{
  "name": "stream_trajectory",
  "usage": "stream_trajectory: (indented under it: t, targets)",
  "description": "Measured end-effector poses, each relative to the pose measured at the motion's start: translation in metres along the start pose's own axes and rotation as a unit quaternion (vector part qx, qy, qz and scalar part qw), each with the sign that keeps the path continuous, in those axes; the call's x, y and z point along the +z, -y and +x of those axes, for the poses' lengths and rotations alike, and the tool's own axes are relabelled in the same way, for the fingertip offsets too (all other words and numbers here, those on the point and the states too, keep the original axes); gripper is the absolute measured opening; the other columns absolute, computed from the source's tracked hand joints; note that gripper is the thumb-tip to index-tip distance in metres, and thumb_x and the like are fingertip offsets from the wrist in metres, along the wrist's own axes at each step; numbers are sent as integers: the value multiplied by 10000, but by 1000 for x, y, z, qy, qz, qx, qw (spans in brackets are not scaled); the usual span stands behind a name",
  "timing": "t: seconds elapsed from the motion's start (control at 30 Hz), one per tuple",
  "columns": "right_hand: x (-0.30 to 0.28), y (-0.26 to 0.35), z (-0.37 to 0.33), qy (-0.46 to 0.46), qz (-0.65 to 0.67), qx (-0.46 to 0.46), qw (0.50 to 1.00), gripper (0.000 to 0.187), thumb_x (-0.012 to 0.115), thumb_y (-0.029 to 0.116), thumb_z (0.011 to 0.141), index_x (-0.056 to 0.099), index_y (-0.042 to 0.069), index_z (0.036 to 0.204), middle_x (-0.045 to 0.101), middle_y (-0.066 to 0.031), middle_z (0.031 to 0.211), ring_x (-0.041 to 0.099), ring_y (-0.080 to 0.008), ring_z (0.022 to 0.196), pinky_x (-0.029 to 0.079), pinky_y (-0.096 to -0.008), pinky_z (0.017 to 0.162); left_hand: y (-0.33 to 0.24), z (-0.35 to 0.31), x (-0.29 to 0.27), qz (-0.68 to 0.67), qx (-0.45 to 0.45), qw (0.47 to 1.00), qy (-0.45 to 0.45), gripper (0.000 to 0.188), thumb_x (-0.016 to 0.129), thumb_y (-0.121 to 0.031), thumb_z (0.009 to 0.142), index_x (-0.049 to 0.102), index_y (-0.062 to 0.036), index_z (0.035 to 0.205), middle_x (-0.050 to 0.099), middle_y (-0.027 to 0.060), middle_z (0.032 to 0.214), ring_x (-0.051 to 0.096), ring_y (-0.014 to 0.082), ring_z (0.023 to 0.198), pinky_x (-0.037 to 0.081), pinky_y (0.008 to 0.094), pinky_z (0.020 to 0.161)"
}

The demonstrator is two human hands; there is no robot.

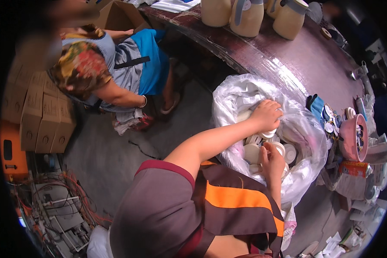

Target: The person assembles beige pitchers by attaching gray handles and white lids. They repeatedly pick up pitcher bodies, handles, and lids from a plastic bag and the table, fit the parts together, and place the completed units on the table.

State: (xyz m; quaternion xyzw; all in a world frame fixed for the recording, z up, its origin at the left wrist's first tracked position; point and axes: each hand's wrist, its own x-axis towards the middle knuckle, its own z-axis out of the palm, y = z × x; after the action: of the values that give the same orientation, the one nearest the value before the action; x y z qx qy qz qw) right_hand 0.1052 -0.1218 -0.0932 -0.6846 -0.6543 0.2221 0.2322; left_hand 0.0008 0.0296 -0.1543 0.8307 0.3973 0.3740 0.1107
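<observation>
A large translucent white plastic bag (pixel 234 92) stands open in front of me, holding several round white lids (pixel 251 152). My left hand (pixel 266 115) reaches into its far side, fingers curled down over a white lid (pixel 268 134). Closer to me, my right hand (pixel 272 159) is in the bag too, its bent fingers gripping the edge of another lid (pixel 280 149). The two hands are a short way apart. My fingers partly hide both lids. The bag's lower contents are out of sight.
A dark table (pixel 284 64) curves behind the bag, bearing cream jugs (pixel 247 19). On its right are a pink basket (pixel 352 136) and an orange can (pixel 355 168). Another person (pixel 86 64) sits at left, near stacked cartons (pixel 47 120). Machinery with hoses (pixel 64 210) stands lower left.
</observation>
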Motion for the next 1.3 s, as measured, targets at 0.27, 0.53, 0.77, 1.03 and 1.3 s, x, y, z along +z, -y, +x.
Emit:
stream_trajectory:
  t: [0.27, 0.53, 0.77, 1.03, 1.3]
  targets:
    - [-4, 1, -4, -5, -8, 1, 1000, 201, 639, 254, 862, 661, 125, 1015, 686, -91, 812, 665, -286, 735, 506, -398, 663, -7, 4, 0, -11, -21, 998, 57, 317, 610, -260, 806, 664, -109, 1079, 556, 111, 1282, 459, 279, 1260, 289, 444, 1084]
    - [1, -12, -4, -85, 25, -109, 990, 89, 605, 156, 825, 635, 103, 890, 656, -103, 773, 642, -306, 709, 494, -413, 612, -8, 8, -1, 15, -7, 997, 71, 324, 615, -258, 799, 653, -111, 1086, 571, 124, 1260, 487, 300, 1225, 323, 447, 1057]
    - [4, -14, -4, -93, 45, -72, 992, 111, 585, 215, 836, 598, 106, 818, 635, -105, 696, 635, -313, 646, 483, -435, 569, -5, 12, -6, 61, 21, 992, 107, 338, 613, -250, 806, 643, -96, 1105, 574, 132, 1258, 501, 317, 1204, 342, 446, 1039]
    - [-8, -12, -10, -92, 29, -68, 993, 170, 604, 291, 861, 590, 122, 851, 623, -82, 630, 626, -302, 572, 484, -424, 537, -11, 11, -7, 57, 13, 992, 109, 340, 606, -269, 818, 643, -108, 1115, 569, 123, 1269, 498, 303, 1211, 325, 441, 1051]
    - [-10, -9, -11, -87, 43, -56, 994, 195, 624, 253, 850, 649, 150, 1013, 668, -92, 757, 652, -298, 673, 510, -411, 607, -10, 10, -11, 60, 2, 991, 122, 350, 577, -347, 882, 646, -96, 1116, 572, 142, 1261, 499, 323, 1205, 330, 449, 1047]
